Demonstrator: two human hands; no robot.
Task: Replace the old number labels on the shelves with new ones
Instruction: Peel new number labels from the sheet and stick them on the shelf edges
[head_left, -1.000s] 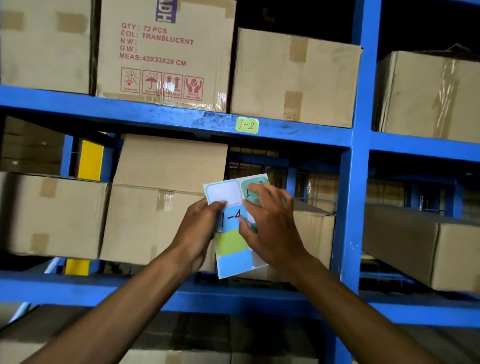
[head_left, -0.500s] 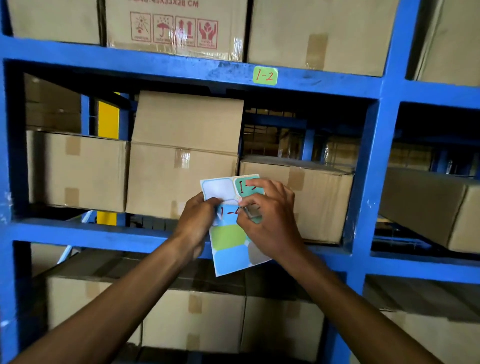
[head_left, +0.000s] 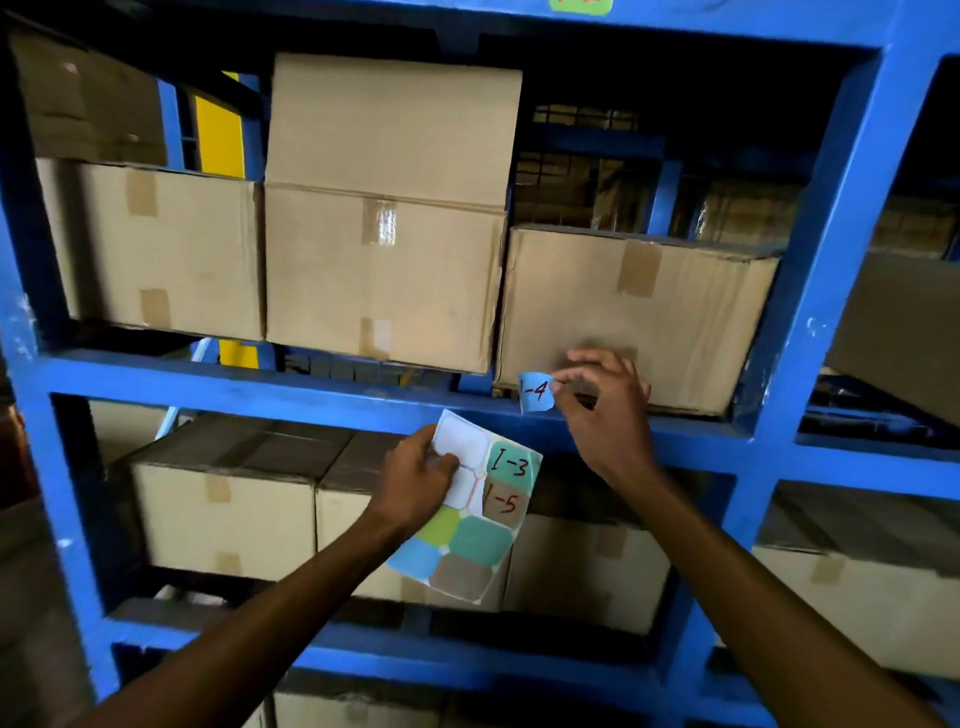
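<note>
My right hand (head_left: 605, 400) pinches a light blue label marked 1-4 (head_left: 535, 392) by its right edge, holding it against the front of the blue shelf beam (head_left: 311, 395). Lower down, my left hand (head_left: 415, 480) grips a sticker sheet (head_left: 470, 512) by its left side. The sheet carries labels marked 1-3 and 1-5, several blank coloured ones and two empty spots. A green label (head_left: 581, 5) sticks to the upper beam at the frame's top edge.
Cardboard boxes (head_left: 382, 275) fill the shelf above the beam, and more boxes (head_left: 223, 519) sit on the level below. A blue upright post (head_left: 810, 312) stands to the right of my right hand. A yellow post (head_left: 218, 130) shows behind the boxes.
My right hand peeled the 1-4 label off the sheet and carried it up and right to the shelf beam. The view tilted down, so the green 1-2 label slid to the top edge.
</note>
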